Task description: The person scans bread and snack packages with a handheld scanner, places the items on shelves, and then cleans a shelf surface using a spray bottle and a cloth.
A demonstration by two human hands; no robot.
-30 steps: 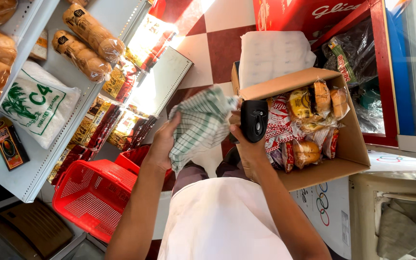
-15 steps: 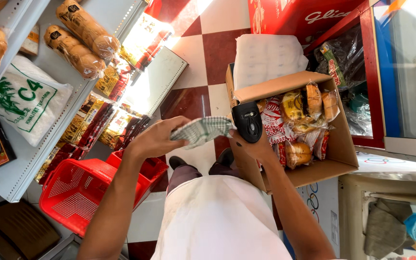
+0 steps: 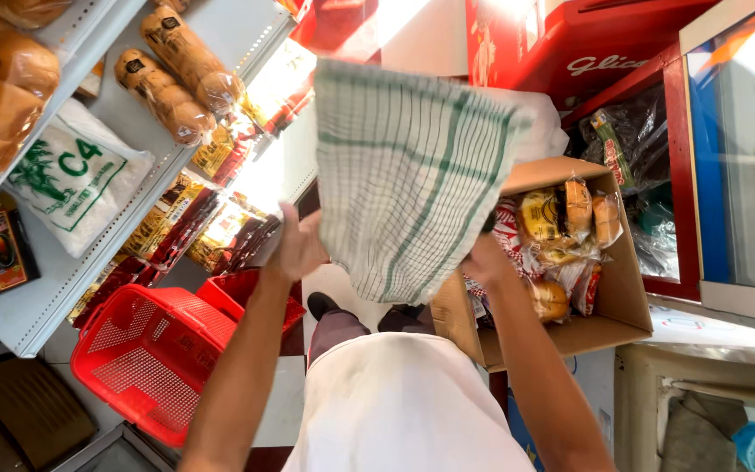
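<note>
— Changed from half a second back? Checked cloth (image 3: 408, 175), then bunched small between the hands, now spread wide and lifted, filling the middle of the view. Black handheld device, earlier in the right hand, no longer visible.

— Camera too? Tilted up a little: shelves (image 3: 89, 157) at left loom larger, cardboard box (image 3: 626, 297) of wrapped buns pushed lower right. Red basket (image 3: 146, 350) unmoved at lower left.

— Hidden or cut off? Most of the floor and the box's left flap behind the cloth. Right hand (image 3: 487, 262) largely tucked under the cloth's lower right corner; fingers impossible to make out. Red cabinet top cropped by the upper edge. Bag of something white on the shelf only partly in frame.

— Hands, then? Left hand (image 3: 299, 245) pinching the lower left edge of the cloth, thumb up. Right gripping the opposite corner, closed on fabric as far as visible. Arms raised, well apart.

— Look of the cloth? White, crossed by thin green lines, with broader green bands running lengthwise and across. Hanging flat, slightly tilted, one soft fold along the right side. Held in the air above the box and the person's own shoes (image 3: 321, 304).
</note>
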